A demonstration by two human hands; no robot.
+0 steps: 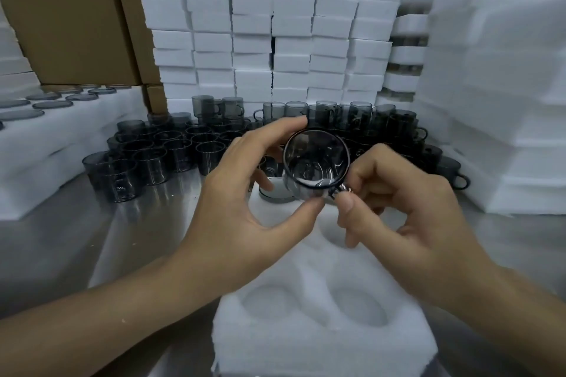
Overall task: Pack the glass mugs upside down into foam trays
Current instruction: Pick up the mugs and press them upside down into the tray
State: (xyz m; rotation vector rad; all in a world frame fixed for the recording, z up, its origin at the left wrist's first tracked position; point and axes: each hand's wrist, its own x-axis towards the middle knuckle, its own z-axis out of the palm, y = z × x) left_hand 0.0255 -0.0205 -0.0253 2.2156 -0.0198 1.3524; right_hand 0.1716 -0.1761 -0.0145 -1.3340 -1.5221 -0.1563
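I hold one smoky glass mug (315, 159) in the air over the white foam tray (318, 343), its round mouth or base turned toward me. My left hand (245, 193) grips the mug's rim between thumb and fingers. My right hand (395, 202) pinches the mug's handle at its lower right. Behind my left hand, one mug (275, 193) sits upside down in the tray's far-left pocket. Two near pockets hold nothing; a third shows under my right hand. Many loose mugs (171, 147) stand on the metal table beyond.
Stacked white foam trays (275, 40) form a wall behind, with more foam (502, 86) at the right. A filled foam tray (46, 119) with upside-down mugs lies at the left. Cardboard boxes (70, 15) stand at the back left. Bare metal table (76, 242) shows at the left front.
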